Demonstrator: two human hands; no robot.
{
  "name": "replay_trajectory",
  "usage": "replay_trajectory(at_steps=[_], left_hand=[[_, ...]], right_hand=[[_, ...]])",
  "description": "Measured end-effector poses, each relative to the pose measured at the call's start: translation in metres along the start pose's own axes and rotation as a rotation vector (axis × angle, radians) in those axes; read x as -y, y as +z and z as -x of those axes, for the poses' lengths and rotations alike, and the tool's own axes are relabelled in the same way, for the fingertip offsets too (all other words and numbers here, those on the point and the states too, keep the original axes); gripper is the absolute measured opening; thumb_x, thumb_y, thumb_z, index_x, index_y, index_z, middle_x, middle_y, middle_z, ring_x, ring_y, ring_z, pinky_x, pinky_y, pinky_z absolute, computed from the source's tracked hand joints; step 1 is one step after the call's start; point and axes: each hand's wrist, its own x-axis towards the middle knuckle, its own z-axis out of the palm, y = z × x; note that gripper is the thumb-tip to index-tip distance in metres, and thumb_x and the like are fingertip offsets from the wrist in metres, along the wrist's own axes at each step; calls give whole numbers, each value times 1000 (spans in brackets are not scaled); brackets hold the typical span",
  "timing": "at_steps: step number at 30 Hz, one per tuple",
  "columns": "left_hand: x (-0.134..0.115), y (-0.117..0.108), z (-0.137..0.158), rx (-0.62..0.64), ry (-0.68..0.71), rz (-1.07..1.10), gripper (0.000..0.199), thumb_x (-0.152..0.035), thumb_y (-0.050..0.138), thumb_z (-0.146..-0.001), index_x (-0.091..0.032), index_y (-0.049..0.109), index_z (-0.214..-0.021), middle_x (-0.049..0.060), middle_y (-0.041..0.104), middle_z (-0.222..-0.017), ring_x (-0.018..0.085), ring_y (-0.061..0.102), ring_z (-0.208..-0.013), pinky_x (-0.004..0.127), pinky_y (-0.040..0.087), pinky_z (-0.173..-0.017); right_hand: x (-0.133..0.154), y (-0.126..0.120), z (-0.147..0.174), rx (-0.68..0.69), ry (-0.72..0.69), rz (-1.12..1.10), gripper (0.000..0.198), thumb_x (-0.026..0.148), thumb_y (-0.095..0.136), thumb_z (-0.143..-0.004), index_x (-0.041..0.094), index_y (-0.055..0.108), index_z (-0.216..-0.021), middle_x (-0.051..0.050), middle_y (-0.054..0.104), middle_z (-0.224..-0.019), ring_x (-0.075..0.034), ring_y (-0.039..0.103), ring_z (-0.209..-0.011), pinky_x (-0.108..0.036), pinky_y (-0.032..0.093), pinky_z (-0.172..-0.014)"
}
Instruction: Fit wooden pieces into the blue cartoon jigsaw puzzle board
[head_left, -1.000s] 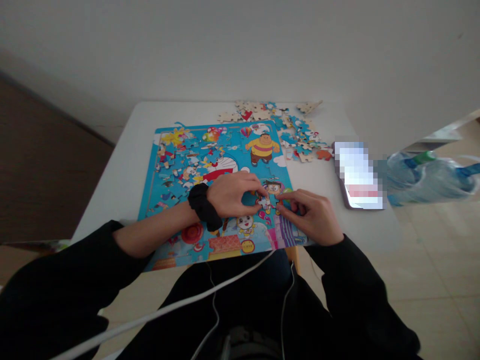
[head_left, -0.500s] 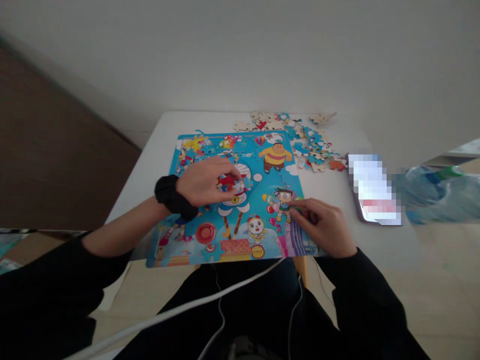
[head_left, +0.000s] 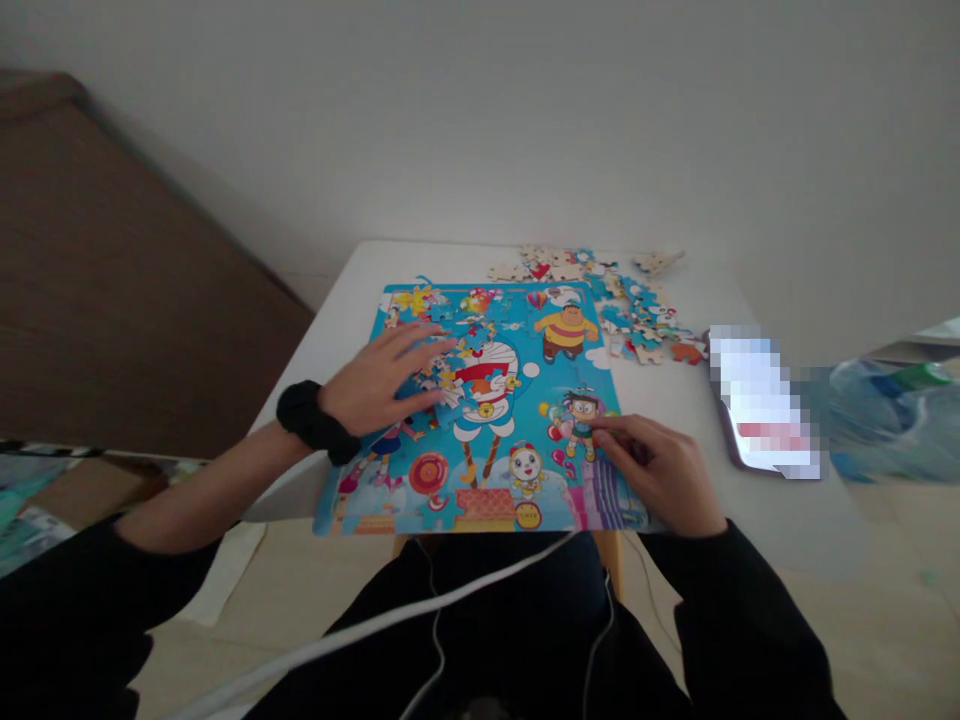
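Observation:
A jigsaw puzzle board point(head_left: 534, 425) with a cartoon picture lies flat before me, much of it filled in. My left hand point(head_left: 379, 385), a black band at its wrist, hovers over or rests on the board's left half, fingers spread. Loose puzzle pieces point(head_left: 433, 372) lie beneath and beside its fingertips, partly hidden. To its right is the blue-and-white cat's face, where an orange patch shows in the red mouth. My right hand point(head_left: 656, 465) rests at the board's right edge, thumb and index finger pinched by the small figure. Whatever lies between those fingers is too small to make out.
A heap of loose puzzle pieces point(head_left: 637, 310) spreads behind and right of the board on the white table point(head_left: 322, 310). A phone point(head_left: 761, 400) lies on the right, beside a clear plastic bag or bottle point(head_left: 892, 415). A white cable point(head_left: 405, 620) crosses my lap.
My left hand has drawn back left from the cat's face and its curled fingers have spread, uncovering the mouth. My right hand stays by the small figure. The view has shifted slightly.

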Motion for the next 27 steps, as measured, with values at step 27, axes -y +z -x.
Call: replay_trajectory(at_steps=[27], left_hand=[[-13,-3,-72,155,236,-101,45,-52,32,-91,-23,60,-113,6,61,-117,23,48,-117,40,30,-100]], right_hand=[[-1,6,-1,24,9,-80,24,33,46,-87,26,66,-98,0,60,-72,-11,54,-59,-24,37,-55]])
